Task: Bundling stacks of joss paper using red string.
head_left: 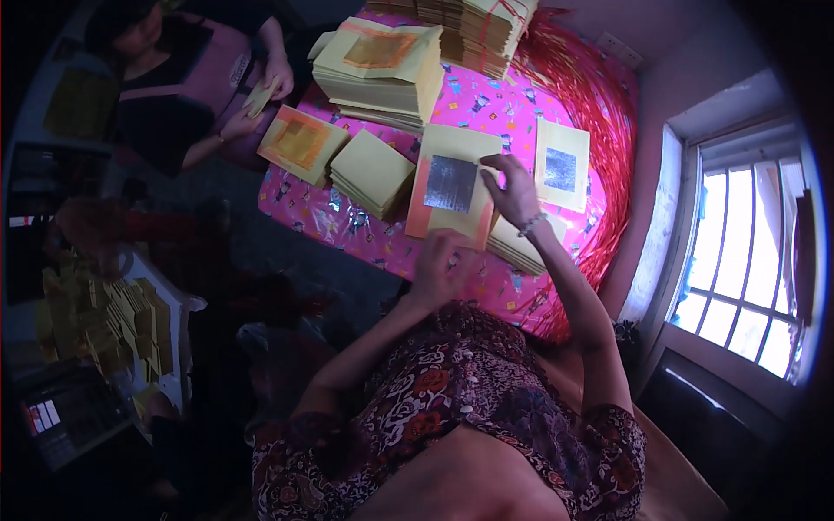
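Observation:
A tall cream sheet of joss paper [483, 206] with a silver foil square and an orange border lies in front of me on the table. My right hand [514, 187], with a bracelet at the wrist, pinches its right edge beside the foil between thumb and forefinger. Close to the sheet's lower edge is my left hand [441, 267], its fingers bent and smeared by motion; whether it holds anything does not show. Left of the sheet sits a stack of folded cream paper [372, 171]. Another folded stack [519, 244] lies under my right wrist.
A silver-foil stack [561, 165] lies to the right, an orange-gold one [302, 145] to the left. Taller paper piles [380, 69] stand behind. Red plastic strips [615, 165] line the pink tablecloth's [469, 102] right side. A co-worker [195, 82] handles paper at far left. A barred window [738, 260] is right.

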